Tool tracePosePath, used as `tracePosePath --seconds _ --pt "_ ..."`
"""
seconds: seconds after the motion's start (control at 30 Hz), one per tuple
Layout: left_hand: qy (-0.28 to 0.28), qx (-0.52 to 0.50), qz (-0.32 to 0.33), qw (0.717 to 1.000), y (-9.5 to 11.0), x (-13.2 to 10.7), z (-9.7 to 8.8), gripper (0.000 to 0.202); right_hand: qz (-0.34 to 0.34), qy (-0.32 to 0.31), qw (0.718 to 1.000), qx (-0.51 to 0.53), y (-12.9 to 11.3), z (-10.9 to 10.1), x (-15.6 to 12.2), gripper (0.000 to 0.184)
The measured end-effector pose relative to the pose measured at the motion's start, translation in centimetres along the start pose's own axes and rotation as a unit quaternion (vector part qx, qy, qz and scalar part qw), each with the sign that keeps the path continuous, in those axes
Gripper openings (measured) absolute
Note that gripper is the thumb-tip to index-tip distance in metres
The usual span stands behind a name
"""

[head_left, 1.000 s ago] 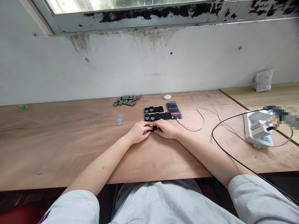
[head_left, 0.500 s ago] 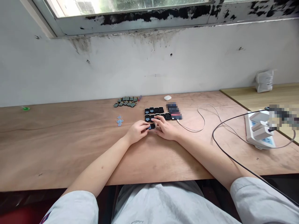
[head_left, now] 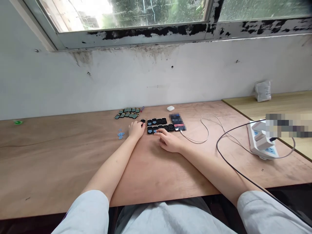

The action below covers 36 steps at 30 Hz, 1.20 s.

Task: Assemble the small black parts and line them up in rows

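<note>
Left hand (head_left: 136,129) loosely curled, knuckles up, resting on the desk. A small black piece (head_left: 142,121) lies just beyond its fingertips; whether the curl holds anything cannot be told. Right hand (head_left: 168,141) open, palm down, fingers extended, tips on the near row of black plastic frames (head_left: 157,124). These lie in two rows on the plywood desk (head_left: 73,162), some showing blue inserts. Beyond the left hand: green chip tiles (head_left: 127,112) in a tight grid, a slim red-handled tool (head_left: 142,109) beside them, and small blue pieces (head_left: 120,134) nearer the front. Right of the frames: a pixelated stack (head_left: 177,122), unreadable, with a white cable (head_left: 193,138) leading away. Further right: a white power strip (head_left: 262,143) with a black cable (head_left: 234,162) looping past it. No legible writing.
</note>
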<state>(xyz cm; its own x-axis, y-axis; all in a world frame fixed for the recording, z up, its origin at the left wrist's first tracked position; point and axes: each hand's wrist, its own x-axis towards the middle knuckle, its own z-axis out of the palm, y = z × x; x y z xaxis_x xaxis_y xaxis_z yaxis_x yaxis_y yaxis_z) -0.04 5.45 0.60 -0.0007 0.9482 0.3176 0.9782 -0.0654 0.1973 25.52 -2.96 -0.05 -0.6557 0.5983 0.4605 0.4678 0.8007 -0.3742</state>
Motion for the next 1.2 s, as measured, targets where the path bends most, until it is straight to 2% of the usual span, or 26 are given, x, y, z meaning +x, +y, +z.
tracePosePath --seconds 0.1,0.2,0.37,0.6,0.73,0.93,1.07,1.2 --pt "-0.012 -0.018 0.010 1.000 1.1 0.0 0.1 0.055 -0.007 -0.004 1.000 -0.010 0.1 0.0 0.1 0.056" --pt "-0.019 -0.044 0.025 0.999 1.3 0.0 0.4 0.058 -0.020 -0.006 0.999 -0.025 0.2 0.2 0.1 0.047" --pt "-0.027 -0.070 0.058 0.996 0.8 0.1 1.1 0.057 -0.031 -0.007 0.999 -0.034 0.6 0.6 0.2 0.033" --pt "-0.025 -0.117 0.102 0.988 0.6 -0.1 1.0 0.047 -0.027 -0.015 0.999 -0.036 0.4 0.4 0.3 0.028" --pt "-0.031 -0.135 0.103 0.985 0.4 -0.1 0.9 0.045 0.016 -0.002 0.995 -0.095 0.1 0.2 0.3 0.027" --pt "-0.065 -0.143 0.125 0.980 -0.2 -0.7 0.8 0.050 0.116 0.076 0.975 -0.176 0.9 0.0 0.4 0.021" --pt "-0.045 -0.114 0.129 0.984 -1.6 -2.1 0.1 0.052 0.168 0.096 0.960 -0.202 1.4 -0.1 0.3 0.021" --pt "0.024 -0.007 0.075 0.997 -5.6 -3.6 -1.4 0.045 0.215 0.104 0.941 -0.240 1.7 0.0 0.1 0.028"
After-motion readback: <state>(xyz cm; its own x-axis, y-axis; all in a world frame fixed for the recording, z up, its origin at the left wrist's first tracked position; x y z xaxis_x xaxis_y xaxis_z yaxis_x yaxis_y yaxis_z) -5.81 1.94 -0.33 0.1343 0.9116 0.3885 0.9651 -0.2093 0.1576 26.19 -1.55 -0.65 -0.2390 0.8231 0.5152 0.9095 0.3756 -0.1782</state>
